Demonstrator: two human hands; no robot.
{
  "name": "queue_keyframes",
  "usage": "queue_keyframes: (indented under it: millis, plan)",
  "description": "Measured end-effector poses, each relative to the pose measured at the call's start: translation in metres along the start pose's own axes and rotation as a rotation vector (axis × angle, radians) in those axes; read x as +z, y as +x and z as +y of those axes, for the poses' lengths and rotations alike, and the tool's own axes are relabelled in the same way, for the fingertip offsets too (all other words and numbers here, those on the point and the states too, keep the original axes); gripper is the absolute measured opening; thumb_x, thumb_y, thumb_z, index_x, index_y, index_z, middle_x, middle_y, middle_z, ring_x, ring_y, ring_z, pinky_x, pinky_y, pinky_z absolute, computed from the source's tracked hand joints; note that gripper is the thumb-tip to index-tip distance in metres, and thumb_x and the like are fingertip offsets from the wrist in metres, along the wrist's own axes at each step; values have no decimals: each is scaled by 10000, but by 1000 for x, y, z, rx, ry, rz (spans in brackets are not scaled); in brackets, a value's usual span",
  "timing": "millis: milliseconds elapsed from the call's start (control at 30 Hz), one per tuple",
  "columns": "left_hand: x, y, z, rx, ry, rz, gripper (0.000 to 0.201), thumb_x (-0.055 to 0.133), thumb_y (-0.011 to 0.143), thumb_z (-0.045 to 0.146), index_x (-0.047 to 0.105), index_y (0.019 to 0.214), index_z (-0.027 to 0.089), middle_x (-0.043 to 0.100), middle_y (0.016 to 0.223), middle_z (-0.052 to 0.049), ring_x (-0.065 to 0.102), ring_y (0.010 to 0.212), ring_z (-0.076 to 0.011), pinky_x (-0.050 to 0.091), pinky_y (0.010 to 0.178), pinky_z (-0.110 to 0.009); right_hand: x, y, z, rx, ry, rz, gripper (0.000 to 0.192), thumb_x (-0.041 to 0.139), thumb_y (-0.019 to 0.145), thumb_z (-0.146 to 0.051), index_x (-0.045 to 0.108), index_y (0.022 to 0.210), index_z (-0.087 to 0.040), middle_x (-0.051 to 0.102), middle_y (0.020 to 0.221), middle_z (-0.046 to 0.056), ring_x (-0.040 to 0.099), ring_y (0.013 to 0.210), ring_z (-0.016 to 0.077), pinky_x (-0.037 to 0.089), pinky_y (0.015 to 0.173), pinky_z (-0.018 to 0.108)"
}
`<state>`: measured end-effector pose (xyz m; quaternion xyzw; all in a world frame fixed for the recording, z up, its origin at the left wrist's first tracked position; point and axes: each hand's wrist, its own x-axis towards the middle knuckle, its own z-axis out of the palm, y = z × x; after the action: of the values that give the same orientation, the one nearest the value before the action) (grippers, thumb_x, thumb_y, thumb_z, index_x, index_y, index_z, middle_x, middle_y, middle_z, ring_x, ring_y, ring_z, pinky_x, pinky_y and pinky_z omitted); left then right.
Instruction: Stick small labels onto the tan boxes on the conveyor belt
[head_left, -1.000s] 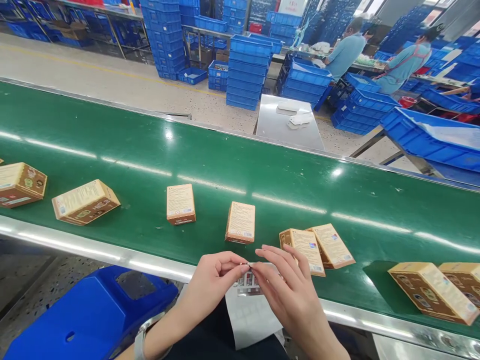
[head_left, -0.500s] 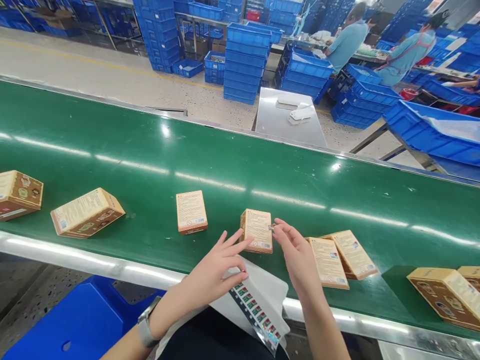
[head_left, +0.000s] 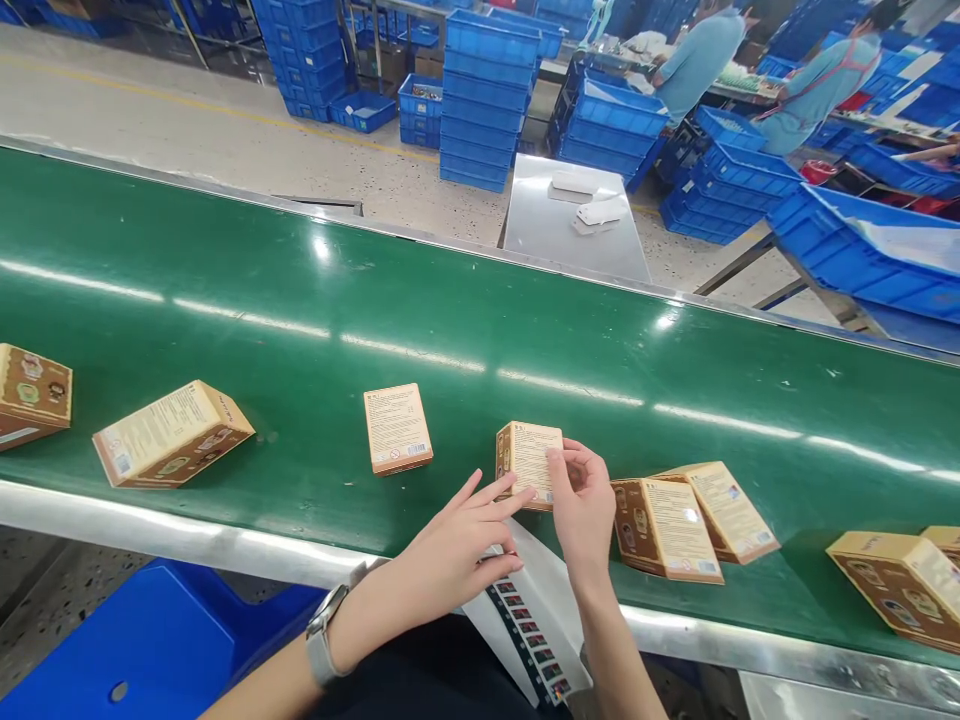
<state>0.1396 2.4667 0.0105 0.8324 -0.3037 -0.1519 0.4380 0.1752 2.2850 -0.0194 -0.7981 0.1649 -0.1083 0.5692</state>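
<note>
Now steadying small tan cardboard box [head_left: 529,462] at lower centre on green conveyor belt [head_left: 450,300]: left hand [head_left: 457,555] spread, fingertips bracing; right hand [head_left: 581,500] pressing its printed face, apparently applying a sticker.

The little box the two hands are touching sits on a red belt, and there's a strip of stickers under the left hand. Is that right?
Not quite. The head view shows the belt is green, not red. The rest holds: the little box lies on it, touched by the right hand and the left hand, and the strip of stickers sits under the left hand.
</note>
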Motion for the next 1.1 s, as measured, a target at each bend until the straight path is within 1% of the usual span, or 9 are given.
queue_keyframes:
  millis: [200, 333, 400, 467, 600, 733, 967, 1033, 1100]
  plan:
    - [4, 11, 3, 14, -62, -26, 146, 635, 923, 241, 662, 789, 190, 427, 1558, -39, 283, 1499, -252, 163, 1256, -484, -17, 23, -9, 73, -114, 51, 537, 640, 853, -469, 427, 1249, -175, 623, 1192, 153, 681, 864, 225, 520, 732, 349]
    - [1, 7, 13, -119, -240, 118, 175, 611, 934, 284, 704, 822, 188, 745, 1179, -57, 665, 1155, -233, 469, 1041, -347, -44, 21, -36, -66, -293, 33, 362, 510, 935, -430, 535, 1190, -173, 651, 1166, 152, 679, 936, 260, 515, 778, 386]
    - [-2, 0, 18, -285, -351, 234, 231, 598, 937, 337, 712, 810, 181, 771, 821, -16, 709, 785, -172, 522, 734, -248, -52, 1, -54, -213, -342, -105, 284, 500, 965, -431, 603, 1119, -215, 685, 1095, 107, 673, 972, 256, 521, 784, 366]
    - [-4, -6, 22, -410, -472, 330, 289, 609, 923, 400, 705, 785, 164, 700, 654, 7, 622, 617, -131, 440, 580, -215, -53, -24, -70, -360, -318, -377, 203, 545, 970, -396, 634, 1088, -257, 707, 1023, 55, 688, 923, 217, 537, 769, 314]
    - [-9, -16, 28, -479, -776, 396, 332, 649, 884, 455, 689, 815, 132, 679, 669, -10, 563, 609, -114, 404, 586, -211, -40, -52, -79, -564, -274, -505, 161, 556, 981, -245, 610, 1132, -247, 673, 931, 27, 673, 819, 166, 543, 738, 254]
    - [-16, -25, 34, -445, -991, 269, 287, 718, 847, 360, 684, 1023, 135, 729, 811, -37, 593, 694, -123, 425, 668, -219, -31, -43, -76, -649, -280, -538, 158, 534, 984, -171, 620, 1104, -229, 641, 940, 37, 650, 832, 159, 531, 732, 253]
    - [-16, -34, 34, -453, -881, 291, 183, 639, 904, 295, 680, 944, 121, 702, 768, -26, 582, 675, -119, 373, 609, -216, -25, -46, -81, -947, -335, -501, 166, 589, 929, -75, 646, 1007, -209, 678, 987, 74, 630, 913, 221, 477, 854, 394]
    - [-17, -34, 30, -463, -836, 293, 184, 622, 911, 303, 678, 937, 130, 719, 794, -33, 620, 711, -140, 411, 633, -224, -24, -46, -80, -922, -267, -500, 178, 596, 914, -70, 657, 985, -221, 687, 1034, 75, 634, 971, 231, 470, 891, 408]
    - [-20, -35, 24, -476, -744, 275, 198, 588, 927, 317, 688, 934, 147, 743, 825, -40, 656, 753, -165, 461, 670, -244, -23, -38, -75, -725, -143, -520, 110, 610, 923, -142, 664, 930, -238, 691, 1074, 65, 639, 1014, 228, 486, 894, 391]
